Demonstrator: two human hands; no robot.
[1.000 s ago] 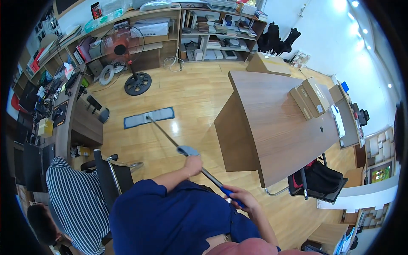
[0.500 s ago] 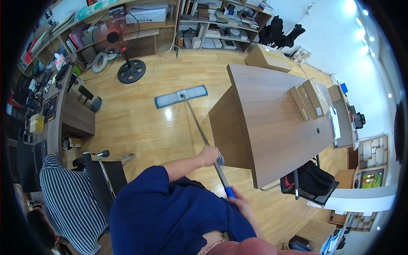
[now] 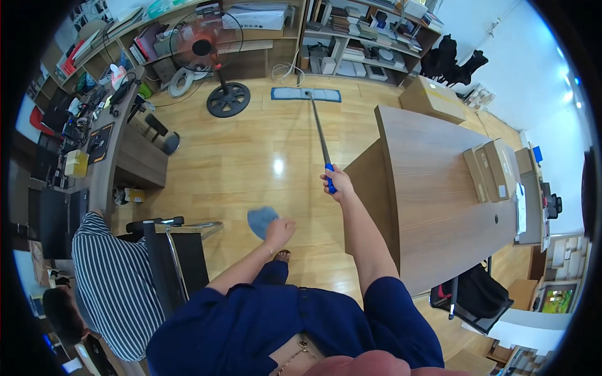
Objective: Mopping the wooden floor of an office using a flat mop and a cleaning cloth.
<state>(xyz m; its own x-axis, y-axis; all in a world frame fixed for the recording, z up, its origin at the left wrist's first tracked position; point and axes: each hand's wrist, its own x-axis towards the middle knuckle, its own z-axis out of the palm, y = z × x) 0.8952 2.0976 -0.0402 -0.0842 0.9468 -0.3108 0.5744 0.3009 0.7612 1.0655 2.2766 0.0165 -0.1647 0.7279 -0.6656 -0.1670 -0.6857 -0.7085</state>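
A flat mop (image 3: 318, 125) with a long metal pole reaches away from me, its blue-edged grey head lying flat on the floor near the shelves. My right hand (image 3: 340, 183) is wrapped round the blue grip at the pole's near end, with that arm stretched forward. My left hand (image 3: 280, 234) is off the pole, closed, in front of my body. From it a blue-grey cloth (image 3: 261, 220) sticks out to the left, smeared by motion; the fingers hide where it is gripped.
Right of the mop stands a brown desk (image 3: 439, 188) with cardboard boxes (image 3: 492, 169) on it. A standing fan (image 3: 228, 100) is at the far left of the mop head. A person in stripes (image 3: 116, 282) sits on a black chair (image 3: 175, 257) at my left. A large carton (image 3: 433, 100) sits beyond the desk.
The mop head has slid away from me and right, towards the shelves. My left hand has let go of the pole and swung left with the cloth; my right arm has stretched forward.
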